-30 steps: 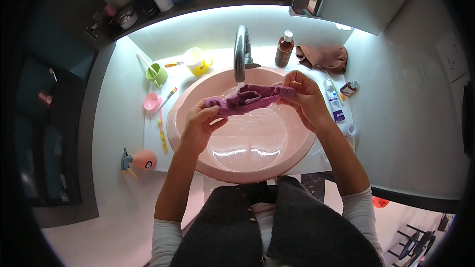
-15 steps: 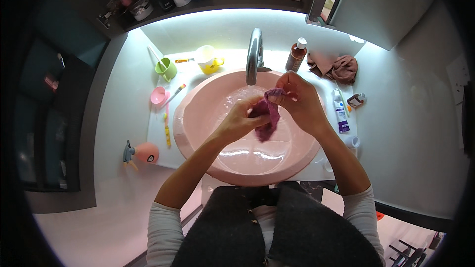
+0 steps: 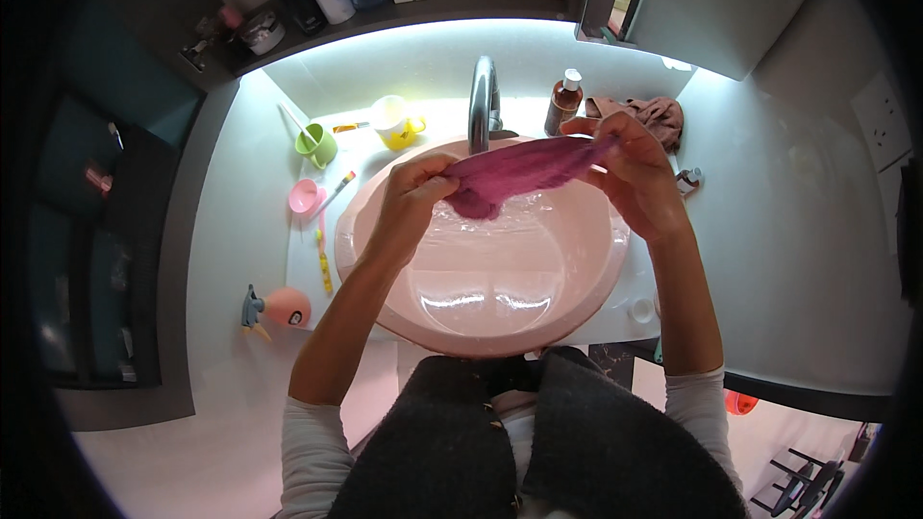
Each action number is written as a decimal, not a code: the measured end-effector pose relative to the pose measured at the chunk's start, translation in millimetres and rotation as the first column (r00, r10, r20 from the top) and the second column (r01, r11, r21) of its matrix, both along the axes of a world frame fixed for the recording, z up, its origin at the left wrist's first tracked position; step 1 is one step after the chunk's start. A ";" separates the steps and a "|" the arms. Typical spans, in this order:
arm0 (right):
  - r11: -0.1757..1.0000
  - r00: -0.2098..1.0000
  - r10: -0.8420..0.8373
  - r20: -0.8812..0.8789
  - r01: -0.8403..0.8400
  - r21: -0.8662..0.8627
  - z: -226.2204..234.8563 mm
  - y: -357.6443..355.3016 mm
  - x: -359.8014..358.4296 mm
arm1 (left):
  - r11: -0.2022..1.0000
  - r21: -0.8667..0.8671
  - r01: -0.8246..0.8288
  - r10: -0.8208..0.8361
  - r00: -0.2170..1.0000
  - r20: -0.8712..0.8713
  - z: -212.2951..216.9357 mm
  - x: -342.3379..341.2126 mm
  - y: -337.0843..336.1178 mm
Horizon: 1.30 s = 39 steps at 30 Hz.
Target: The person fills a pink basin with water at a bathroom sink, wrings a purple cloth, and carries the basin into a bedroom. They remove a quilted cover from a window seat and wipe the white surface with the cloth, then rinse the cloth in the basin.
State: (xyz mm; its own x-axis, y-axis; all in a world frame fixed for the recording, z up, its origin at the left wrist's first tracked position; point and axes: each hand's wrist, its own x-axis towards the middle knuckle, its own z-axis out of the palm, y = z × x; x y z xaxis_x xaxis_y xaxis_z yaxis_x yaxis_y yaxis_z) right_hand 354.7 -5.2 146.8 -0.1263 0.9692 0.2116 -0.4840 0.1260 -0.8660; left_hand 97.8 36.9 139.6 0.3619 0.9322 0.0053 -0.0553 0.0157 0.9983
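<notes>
Left hand [image 3: 409,207] and right hand [image 3: 630,173] each have fingers clamped on an end of the purple cloth [image 3: 519,173], stretched over the pink basin [image 3: 385,308], below the tap [image 3: 481,101], near the counter's back edge.

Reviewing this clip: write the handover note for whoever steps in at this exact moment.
Left hand: gripping one end of the purple cloth.
Right hand: pinching the other end, cloth stretched between both hands.
Cloth is above the pink sink, just in front of the tap; water stands in the basin.
Done: cloth looks wet and spread out.
Left: probably rinsing or wringing; no water visibly running.
</notes>
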 end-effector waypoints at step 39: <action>0.789 -0.300 0.466 0.832 -0.283 -0.545 -280.6 81.4 -132.3 | 0.943 -0.075 0.324 -0.200 0.373 -0.906 -97.4 -83.1 72.5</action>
State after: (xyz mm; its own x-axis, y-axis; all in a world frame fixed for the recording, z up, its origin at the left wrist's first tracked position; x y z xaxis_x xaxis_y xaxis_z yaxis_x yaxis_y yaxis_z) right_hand 222.4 76.2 -133.9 -0.4294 0.6216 -0.6552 0.8984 0.2195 -0.3805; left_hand 14.6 109.5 42.2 0.4413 0.8055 -0.3954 0.8528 -0.2393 0.4643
